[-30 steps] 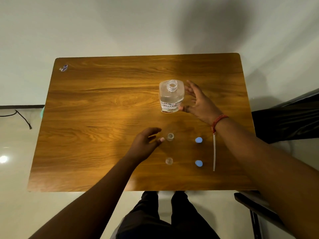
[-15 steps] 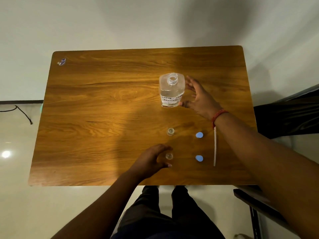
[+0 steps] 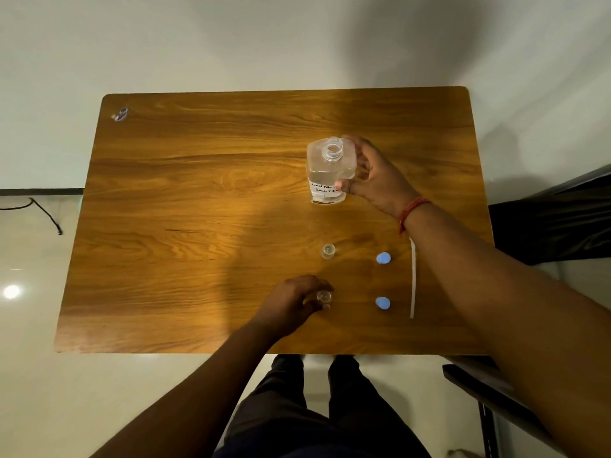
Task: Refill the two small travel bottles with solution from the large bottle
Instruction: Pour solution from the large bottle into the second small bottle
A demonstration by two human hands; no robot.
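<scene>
A large clear bottle (image 3: 327, 170) with a handwritten label stands uncapped on the wooden table (image 3: 198, 209). My right hand (image 3: 373, 175) grips its right side, thumb on the label. Two small clear travel bottles stand open nearer to me. The far one (image 3: 328, 251) stands free. My left hand (image 3: 291, 304) curls its fingers round the near one (image 3: 324, 296). Two blue caps (image 3: 383, 258) (image 3: 383, 303) lie to the right of the small bottles.
A white strip (image 3: 412, 279) lies on the table right of the caps, partly under my right forearm. A small blue-and-white object (image 3: 120, 114) sits at the far left corner. A dark chair (image 3: 549, 219) stands beyond the table's right edge.
My left hand moved from beside the far small bottle back to the near one and closed round it. My right hand closed onto the large bottle's side.
</scene>
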